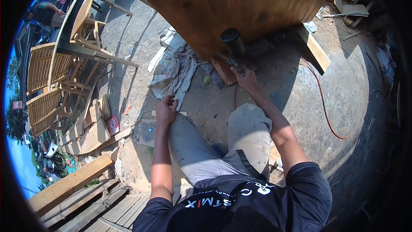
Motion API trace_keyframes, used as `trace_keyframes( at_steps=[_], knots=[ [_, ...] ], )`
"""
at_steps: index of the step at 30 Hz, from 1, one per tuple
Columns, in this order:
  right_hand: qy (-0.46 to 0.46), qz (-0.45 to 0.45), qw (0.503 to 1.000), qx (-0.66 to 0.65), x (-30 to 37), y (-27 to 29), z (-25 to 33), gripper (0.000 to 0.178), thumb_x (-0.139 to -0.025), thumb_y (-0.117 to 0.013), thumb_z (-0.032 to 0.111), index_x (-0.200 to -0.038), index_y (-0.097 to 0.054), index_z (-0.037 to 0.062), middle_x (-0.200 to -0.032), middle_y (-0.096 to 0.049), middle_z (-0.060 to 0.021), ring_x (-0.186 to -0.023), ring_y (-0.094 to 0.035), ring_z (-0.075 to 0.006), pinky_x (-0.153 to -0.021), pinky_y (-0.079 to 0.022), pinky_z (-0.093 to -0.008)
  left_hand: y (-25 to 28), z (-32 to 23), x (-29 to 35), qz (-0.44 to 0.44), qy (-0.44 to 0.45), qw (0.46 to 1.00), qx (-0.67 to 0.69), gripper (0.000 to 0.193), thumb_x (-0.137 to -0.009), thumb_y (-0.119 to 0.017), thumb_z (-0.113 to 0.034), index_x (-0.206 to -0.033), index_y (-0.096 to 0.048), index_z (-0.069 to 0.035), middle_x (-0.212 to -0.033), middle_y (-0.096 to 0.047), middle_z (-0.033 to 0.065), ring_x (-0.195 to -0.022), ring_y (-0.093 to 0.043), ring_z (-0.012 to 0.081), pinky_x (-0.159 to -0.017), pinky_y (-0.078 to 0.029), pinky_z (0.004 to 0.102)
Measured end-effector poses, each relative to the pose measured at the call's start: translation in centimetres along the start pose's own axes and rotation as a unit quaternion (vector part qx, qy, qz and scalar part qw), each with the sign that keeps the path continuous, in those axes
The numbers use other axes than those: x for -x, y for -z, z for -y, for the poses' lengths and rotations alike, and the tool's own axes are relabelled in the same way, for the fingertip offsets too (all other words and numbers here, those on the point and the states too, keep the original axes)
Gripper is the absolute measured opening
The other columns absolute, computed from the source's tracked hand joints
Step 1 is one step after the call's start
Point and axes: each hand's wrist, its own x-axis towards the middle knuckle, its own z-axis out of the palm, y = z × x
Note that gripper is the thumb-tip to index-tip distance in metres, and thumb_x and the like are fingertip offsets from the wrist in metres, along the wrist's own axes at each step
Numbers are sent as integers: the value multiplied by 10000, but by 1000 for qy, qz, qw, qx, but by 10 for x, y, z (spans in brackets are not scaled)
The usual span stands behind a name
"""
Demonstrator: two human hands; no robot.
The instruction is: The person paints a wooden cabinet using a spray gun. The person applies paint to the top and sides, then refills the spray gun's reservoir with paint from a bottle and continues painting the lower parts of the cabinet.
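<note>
My right hand (pixel 247 78) is closed around the handle of a spray gun (pixel 235 65) with a dark round cup (pixel 232 42) on top. The gun is held close to the lower edge of a large brown wooden panel (pixel 240 4), which rises in front of me. Its nozzle and trigger are hard to make out in the shade. By my left knee, my left hand (pixel 166 111) rests with loosely bent fingers slightly apart, holding nothing. Beyond that hand lies a crumpled, stained pale cloth (pixel 174 73) on the ground.
Wooden chairs (pixel 49 71) and a dark frame (pixel 92 53) stand to the left. A thin reddish hose (pixel 322 99) curves over the ground at right, near a wooden support (pixel 316 50). Scrap wood (pixel 352 8) lies far right; beams (pixel 71 182) lie near left. Another person (pixel 47 15) is at far left.
</note>
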Motion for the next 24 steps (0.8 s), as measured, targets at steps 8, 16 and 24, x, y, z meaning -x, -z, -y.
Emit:
trace_keyframes(
  at_steps=[8,16,24],
  knots=[
    [-59,47,997,-26,5,-13,-11,572,-945,-702,595,-1174,-765,75,-950,-745,-283,-993,-712,-489,-823,-579,-498,-4,-9,-2,14,24,1000,-1,343,-960,-721,-268,-1235,-722,-64,-1055,-788,156,-959,-773,275,-857,-589,406],
    [-139,-88,986,-10,2,6,-8,589,-965,-668,590,-1202,-740,56,-968,-731,-322,-997,-700,-511,-855,-566,-538,1,-22,3,16,16,1000,-7,321,-964,-724,-237,-1227,-719,-54,-1044,-790,161,-954,-779,275,-840,-593,412],
    [-134,-129,983,2,-1,25,-32,514,-975,-708,526,-1020,-767,18,-774,-743,-203,-794,-751,-386,-713,-553,-467,-4,-36,-5,26,1,999,-22,343,-962,-726,-263,-1226,-716,-44,-1061,-789,157,-954,-778,277,-850,-592,403]
  ],
)
